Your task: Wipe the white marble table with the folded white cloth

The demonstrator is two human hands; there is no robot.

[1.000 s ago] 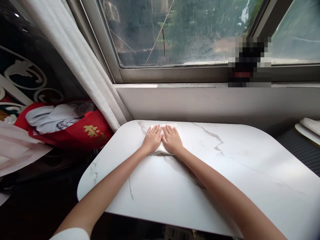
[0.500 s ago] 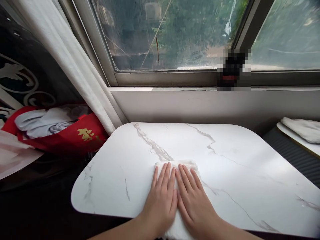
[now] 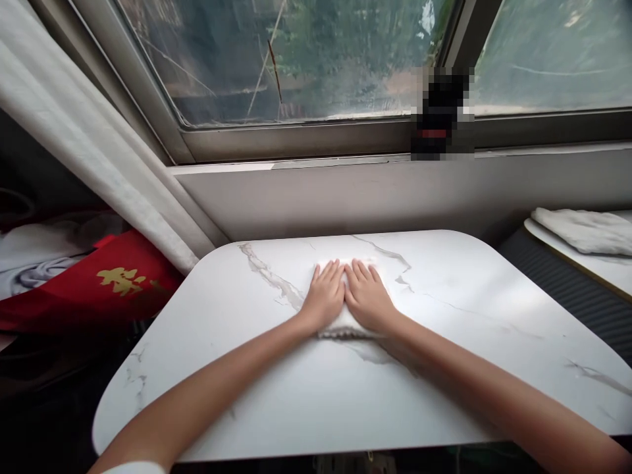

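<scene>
A white cloth [image 3: 347, 324] lies on the white, marble-patterned tabletop [image 3: 340, 401], toward its far edge. My left hand [image 3: 324, 299] rests flat on the left part of the cloth with its fingers stretched forward. Beside it, my right hand [image 3: 368, 299] presses flat on the right part, palm down. The two hands nearly touch at the thumbs, and neither grips anything. Both forearms reach across the table from the near edge. The cloth's near edge shows below the palms; most of the rest is covered by the hands.
Behind the table are a low wall [image 3: 296, 204] and a window frame [image 3: 306, 138]. A pale curtain [image 3: 99, 158] hangs at left above a red bag [image 3: 148, 276] with gold print, holding light fabric. At right, a folded white cloth [image 3: 587, 230] lies on another white surface.
Both hands have slid the cloth away from me, toward the table's far edge, and my forearms now stretch out over the table. The view has shifted too.
</scene>
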